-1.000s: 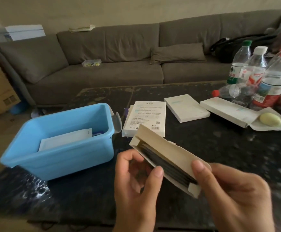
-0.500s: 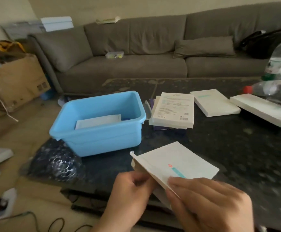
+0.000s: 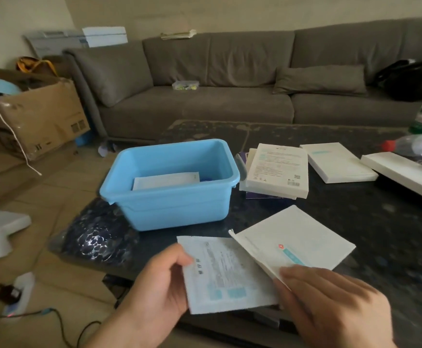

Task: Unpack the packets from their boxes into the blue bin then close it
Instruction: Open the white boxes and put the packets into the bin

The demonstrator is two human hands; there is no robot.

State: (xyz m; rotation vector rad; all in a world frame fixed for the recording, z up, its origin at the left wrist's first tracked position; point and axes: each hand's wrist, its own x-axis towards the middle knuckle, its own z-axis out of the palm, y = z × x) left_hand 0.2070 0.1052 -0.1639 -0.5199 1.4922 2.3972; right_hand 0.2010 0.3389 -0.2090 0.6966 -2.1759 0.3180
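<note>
Your left hand (image 3: 154,285) now pinches a white packet (image 3: 226,272) by its left edge, thumb on top and fingers curled beneath, and most of that packet is out in the open; a second ago it was still hidden inside the box and your left fingers were only working at the open end. Your right hand (image 3: 330,305) grips the flat white box (image 3: 292,243) at its near corner, fingers curled over the top face, with the box's open end turned toward the packet. Both are held over the near edge of the table (image 3: 393,247). I'd judge the packet all but free, though its right edge is tucked under the box and your right hand, so I cannot tell whether it has fully cleared. The blue bin (image 3: 179,207) sits open near the table's left edge, just beyond your left hand, with one white packet already lying in it, so a short carry forward should drop this one in. Three more white boxes (image 3: 277,169) lie to the right of the bin toward the far edge, so plenty of unpacking remains, and no lid is visible yet for closing.
</note>
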